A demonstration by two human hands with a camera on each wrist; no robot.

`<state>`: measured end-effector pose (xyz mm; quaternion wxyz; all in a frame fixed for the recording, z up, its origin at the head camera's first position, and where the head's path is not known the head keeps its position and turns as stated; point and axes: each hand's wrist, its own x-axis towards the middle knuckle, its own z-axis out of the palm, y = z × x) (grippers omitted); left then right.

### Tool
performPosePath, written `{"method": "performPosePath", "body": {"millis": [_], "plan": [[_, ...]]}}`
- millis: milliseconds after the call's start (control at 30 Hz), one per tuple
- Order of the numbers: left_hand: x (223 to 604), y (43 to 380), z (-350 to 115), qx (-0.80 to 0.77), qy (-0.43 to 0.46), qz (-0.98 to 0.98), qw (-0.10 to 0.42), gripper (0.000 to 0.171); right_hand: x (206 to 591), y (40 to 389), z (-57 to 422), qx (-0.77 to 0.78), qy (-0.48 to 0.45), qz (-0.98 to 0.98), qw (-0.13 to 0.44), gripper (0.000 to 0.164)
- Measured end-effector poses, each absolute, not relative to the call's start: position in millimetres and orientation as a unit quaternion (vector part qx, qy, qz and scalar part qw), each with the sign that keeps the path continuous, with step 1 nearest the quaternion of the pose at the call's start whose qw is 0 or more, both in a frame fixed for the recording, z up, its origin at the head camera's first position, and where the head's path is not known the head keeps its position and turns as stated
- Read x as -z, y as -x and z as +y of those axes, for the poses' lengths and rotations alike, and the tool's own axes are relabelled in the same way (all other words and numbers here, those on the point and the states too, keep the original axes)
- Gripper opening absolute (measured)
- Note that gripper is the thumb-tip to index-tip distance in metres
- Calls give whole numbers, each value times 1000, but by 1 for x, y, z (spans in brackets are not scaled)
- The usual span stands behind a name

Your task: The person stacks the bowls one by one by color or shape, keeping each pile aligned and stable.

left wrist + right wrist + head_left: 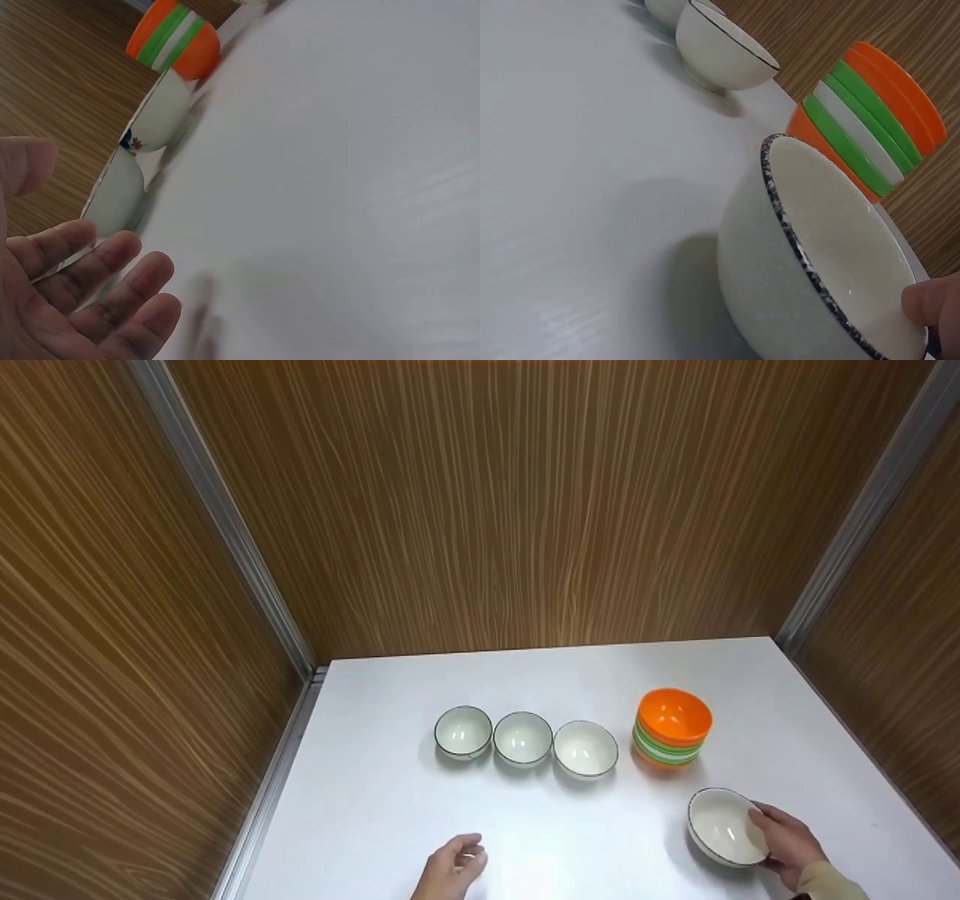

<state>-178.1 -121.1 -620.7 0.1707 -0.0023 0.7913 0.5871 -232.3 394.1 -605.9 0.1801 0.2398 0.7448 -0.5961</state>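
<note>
I see a white dark-rimmed bowl (716, 826) near the right edge of the tabletop (375, 817), towards its near right corner; I cannot tell whether its base touches. The right hand (789, 846) grips it, fingers clamped over the rim. Just beyond it I have a stack of orange, green and white bowls (673, 727). Left of that, towards the far edge, three pale bowls (523, 740) stand in a row. The left hand (451, 867) hovers nearer me, fingers relaxed, slightly apart. Wood-grain panels (480, 510) rise behind.
</note>
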Motion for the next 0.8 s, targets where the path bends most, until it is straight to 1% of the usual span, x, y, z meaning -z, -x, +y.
{"method": "performPosePath", "body": {"millis": [333, 500, 800], "plan": [[613, 182, -108, -589, -12, 794, 151, 63, 607, 235, 349, 615, -203, 744, 167, 71], [606, 185, -98, -585, -11, 796, 155, 71, 608, 235, 324, 618, -189, 746, 163, 64], [598, 192, -80, -565, -63, 812, 132, 79, 610, 237, 284, 630, -172, 741, 157, 55]]}}
